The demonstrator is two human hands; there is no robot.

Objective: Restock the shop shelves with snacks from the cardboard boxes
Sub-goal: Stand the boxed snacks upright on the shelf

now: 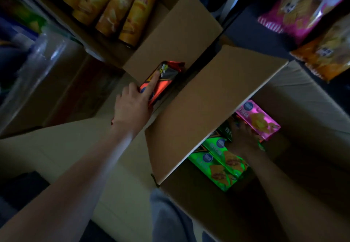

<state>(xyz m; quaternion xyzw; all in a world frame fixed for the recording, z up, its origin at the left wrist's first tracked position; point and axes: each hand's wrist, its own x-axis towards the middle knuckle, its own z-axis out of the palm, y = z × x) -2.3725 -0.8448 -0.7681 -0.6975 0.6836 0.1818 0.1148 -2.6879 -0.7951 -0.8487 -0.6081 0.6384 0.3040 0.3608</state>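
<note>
The left hand (pixel 132 105) is stretched forward and holds a red and black foil snack packet (pixel 162 80), with the index finger laid flat along the top face and the other fingers closed around the near end. This packet is held over the raised brown cardboard flap (pixel 198 109) between two boxes, and its long axis runs away from the person, from lower left to upper right. The right hand (pixel 244 135) is lower and to the right, down inside the open brown cardboard box (pixel 303 94); its fingers seem to close on a shiny pink biscuit packet (pixel 259 120), but the place is dark and I cannot tell if the grip is complete. The pink packet lies with its long axis from upper left to lower right, just beyond the right hand, so this hand is clearly the nearer one for it. Beside the wrist lie bright green biscuit packets (pixel 219 160), flat and side by side, touching each other. The packets are glossy and look light, probably a little slippery. Further away, a second box contains yellow and orange cylindrical crisp tubes (pixel 113 9) lying side by side. At the upper right, pink and orange snack bags (pixel 312 14) already sit on a dark shelf, so I judge both packets must go up and to the right.
</note>
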